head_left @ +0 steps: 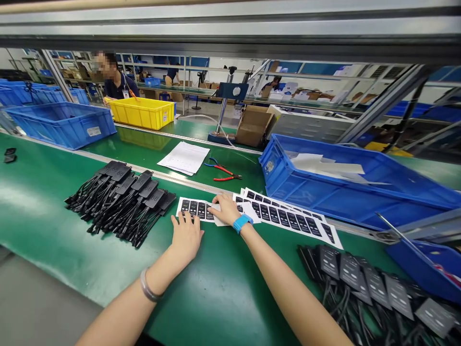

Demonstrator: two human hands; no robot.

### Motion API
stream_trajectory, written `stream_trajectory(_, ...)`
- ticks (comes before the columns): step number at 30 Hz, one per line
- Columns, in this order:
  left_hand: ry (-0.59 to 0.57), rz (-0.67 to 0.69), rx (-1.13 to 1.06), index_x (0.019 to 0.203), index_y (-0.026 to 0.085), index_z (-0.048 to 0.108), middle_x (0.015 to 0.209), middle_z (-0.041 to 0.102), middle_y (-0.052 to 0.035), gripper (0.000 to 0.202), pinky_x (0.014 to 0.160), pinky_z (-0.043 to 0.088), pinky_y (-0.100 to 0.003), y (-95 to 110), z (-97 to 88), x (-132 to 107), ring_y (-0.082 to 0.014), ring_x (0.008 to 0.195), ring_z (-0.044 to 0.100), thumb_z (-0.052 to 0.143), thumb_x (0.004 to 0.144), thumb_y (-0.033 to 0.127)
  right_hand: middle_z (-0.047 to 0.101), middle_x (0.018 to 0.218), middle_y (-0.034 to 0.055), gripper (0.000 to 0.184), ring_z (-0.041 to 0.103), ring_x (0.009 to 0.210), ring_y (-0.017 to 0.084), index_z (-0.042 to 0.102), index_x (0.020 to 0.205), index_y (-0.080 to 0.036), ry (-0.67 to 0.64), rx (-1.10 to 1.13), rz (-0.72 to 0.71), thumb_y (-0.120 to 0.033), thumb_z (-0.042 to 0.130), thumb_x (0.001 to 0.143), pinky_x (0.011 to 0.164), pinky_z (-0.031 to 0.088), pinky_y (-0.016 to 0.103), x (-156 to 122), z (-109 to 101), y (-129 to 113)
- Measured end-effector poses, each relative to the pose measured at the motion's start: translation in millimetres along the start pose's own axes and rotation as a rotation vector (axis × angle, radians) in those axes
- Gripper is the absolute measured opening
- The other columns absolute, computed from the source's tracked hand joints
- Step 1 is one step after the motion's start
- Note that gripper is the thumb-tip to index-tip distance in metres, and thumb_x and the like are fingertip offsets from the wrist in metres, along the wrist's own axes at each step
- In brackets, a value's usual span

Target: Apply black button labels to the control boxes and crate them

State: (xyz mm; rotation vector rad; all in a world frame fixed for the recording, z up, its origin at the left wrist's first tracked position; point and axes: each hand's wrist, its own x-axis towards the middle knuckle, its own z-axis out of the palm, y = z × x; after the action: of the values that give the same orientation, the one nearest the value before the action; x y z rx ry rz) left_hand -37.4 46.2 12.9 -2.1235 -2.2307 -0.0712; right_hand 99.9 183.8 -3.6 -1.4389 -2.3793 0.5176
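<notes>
A strip of black labels on white backing lies on the green bench in front of me. My left hand rests on its left end, fingers extended and somewhat apart, holding nothing. Over the strip's right part, my right hand is closed, thumb and fingers on a folded-over white piece of the sheet; its fingertips are partly hidden. Several more label sheets lie overlapped just right of that hand. Left of my left hand is a pile of small black boxes with cables.
More cabled black boxes lie front right. A blue bin with paper scraps stands behind the sheets. Red-handled pliers and stacked papers lie farther back. Blue and yellow bins stand back left, near another person.
</notes>
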Motion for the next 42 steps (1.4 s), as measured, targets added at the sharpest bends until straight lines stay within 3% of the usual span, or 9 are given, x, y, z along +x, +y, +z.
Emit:
stream_trajectory(7,0.073,-0.007,-0.077,0.105,0.011,0.063,0.11,0.063,-0.0201,0.029,0.1,0.036,-0.062,-4,-2.1,5,-0.037,0.11,0.056,0.06,0.089,0.035,0.061,0.068,-0.0004,0.009,0.058,0.066,0.016,0.061,0.083,-0.018,-0.123,0.327,-0.05,-0.022,0.065,0.076,0.063,0.043,0.028,7,-8,9)
stream_trajectory(10,0.129,0.03,-0.148,0.119,0.01,0.057,0.127,0.057,-0.0205,0.033,0.103,0.038,-0.053,-9,-2.4,12,-0.0337,0.118,0.052,0.055,0.092,0.028,0.061,0.065,-0.0009,0.017,0.056,0.058,0.014,0.064,0.091,-0.016,-0.204,0.485,-0.089,-0.028,0.062,0.079,0.057,0.043,0.026,2,-13,5)
stream_trajectory(12,0.205,0.099,-0.356,0.133,0.013,0.046,0.143,0.046,-0.0188,0.042,0.109,0.033,-0.05,-13,-1.7,17,-0.0314,0.131,0.043,0.051,0.092,0.019,0.064,0.069,0.0009,0.022,0.058,0.061,0.015,0.065,0.091,-0.016,-0.259,0.573,-0.141,-0.034,0.064,0.079,0.059,0.045,0.027,-5,-19,-1)
stream_trajectory(14,0.232,0.163,-0.685,0.134,0.017,0.044,0.14,0.051,-0.0153,0.046,0.111,0.03,-0.05,-18,-1.1,19,-0.0284,0.132,0.044,0.051,0.089,0.013,0.066,0.076,0.0027,0.024,0.06,0.069,0.016,0.065,0.09,-0.016,-0.291,0.641,-0.193,-0.037,0.066,0.079,0.065,0.047,0.029,-13,-26,-8)
stream_trajectory(16,0.184,0.179,-0.926,0.127,0.02,0.048,0.117,0.067,-0.0099,0.043,0.102,0.04,-0.045,-21,-1.5,21,-0.0246,0.112,0.06,0.052,0.085,0.01,0.066,0.078,0.0027,0.026,0.061,0.073,0.017,0.064,0.092,-0.017,-0.3,0.686,-0.226,-0.039,0.068,0.078,0.07,0.048,0.03,-21,-33,-14)
stream_trajectory(19,0.108,0.137,-1.082,0.12,0.022,0.048,0.086,0.07,-0.0015,0.039,0.077,0.049,-0.031,-25,-3.9,21,-0.0176,0.079,0.066,0.054,0.083,0.012,0.066,0.082,0.0028,0.029,0.061,0.076,0.017,0.062,0.096,-0.017,-0.318,0.733,-0.25,-0.04,0.07,0.079,0.073,0.048,0.031,-32,-41,-21)
stream_trajectory(27,-0.326,0.01,-1.797,0.113,0.018,0.045,0.072,0.067,0.0018,0.06,0.058,0.042,-0.021,-28,-15.9,20,-0.0115,0.059,0.06,0.08,0.068,0.035,0.062,0.07,-0.002,0.038,0.055,0.063,0.012,0.059,0.094,-0.017,-0.407,0.905,-0.216,-0.048,0.073,0.078,0.06,0.042,0.024,-48,-52,-20)
stream_trajectory(36,-0.436,0.017,-1.85,0.112,0.017,0.047,0.069,0.068,0.0015,0.066,0.056,0.041,-0.02,-29,-21.2,18,-0.01,0.055,0.057,0.086,0.062,0.036,0.057,0.063,-0.0044,0.038,0.044,0.053,0.008,0.061,0.089,-0.016,-0.414,0.926,-0.188,-0.052,0.071,0.08,0.051,0.031,0.022,-55,-49,-16)
stream_trajectory(42,-0.454,0.089,-1.837,0.107,0.017,0.05,0.071,0.067,0.0014,0.055,0.057,0.042,-0.02,-29,-24.3,17,-0.0097,0.057,0.056,0.083,0.067,0.036,0.063,0.079,0.0015,0.036,0.055,0.069,0.013,0.065,0.087,-0.016,-0.342,0.85,-0.227,-0.052,0.063,0.085,0.063,0.043,0.026,-56,-49,-16)
